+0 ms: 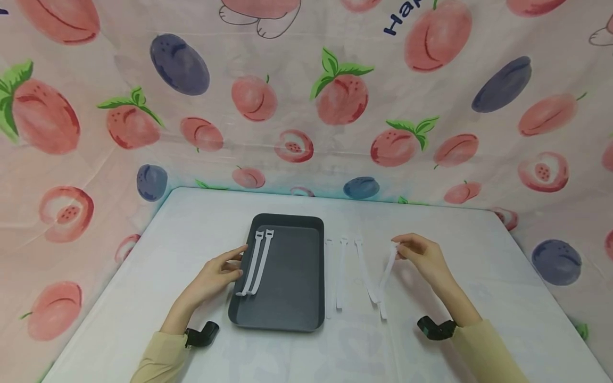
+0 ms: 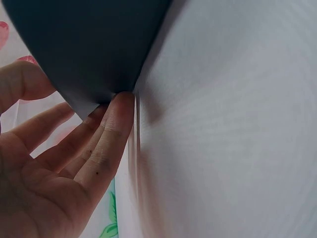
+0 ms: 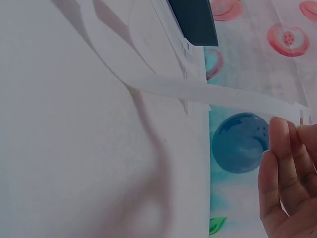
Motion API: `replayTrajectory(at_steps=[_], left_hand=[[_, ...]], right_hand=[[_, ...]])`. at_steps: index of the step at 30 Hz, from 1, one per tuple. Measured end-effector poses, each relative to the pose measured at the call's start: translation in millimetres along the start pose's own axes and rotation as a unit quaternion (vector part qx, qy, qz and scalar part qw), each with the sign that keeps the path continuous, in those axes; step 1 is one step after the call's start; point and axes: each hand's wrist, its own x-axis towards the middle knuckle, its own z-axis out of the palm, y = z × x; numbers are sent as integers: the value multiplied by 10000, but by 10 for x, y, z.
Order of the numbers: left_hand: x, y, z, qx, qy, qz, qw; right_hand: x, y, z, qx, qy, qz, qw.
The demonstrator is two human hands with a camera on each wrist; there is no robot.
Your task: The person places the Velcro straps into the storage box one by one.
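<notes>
A dark grey tray (image 1: 287, 314) lies on the table, with two white slotted-head cable straps (image 1: 263, 261) side by side along its left part. At the tray's left edge is my left hand (image 1: 213, 276); its fairly straight fingers (image 2: 106, 144) touch the outer wall in the left wrist view. My right hand (image 1: 421, 255) pinches the slotted head of another white cable strap (image 1: 389, 266). That strap hangs down to the table in a curve, and the right wrist view shows its band (image 3: 198, 91) stretching away from the fingertips.
Between the tray and my right hand, several more white straps (image 1: 341, 276) lie roughly parallel on the white table (image 1: 201, 213). A fruit-printed cloth (image 1: 297, 96) hangs behind and beside the table. Each wrist carries a black camera (image 1: 203, 334).
</notes>
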Motion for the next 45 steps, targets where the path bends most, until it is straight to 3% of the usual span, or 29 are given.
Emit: replayTrajectory(at_steps=[11,33,45], left_hand=[[6,6,6,-6,15,-5,10000],[-8,24,-7,-11,-10,-34,10000],[-14,25,-7,-43,-14,20,10000]], right_hand=[[-140,-97,-78,161,214,-382,9989],[-308,-239,-233,102,525,-545,9971],[-351,-397,-226,373,413,-624,9965]])
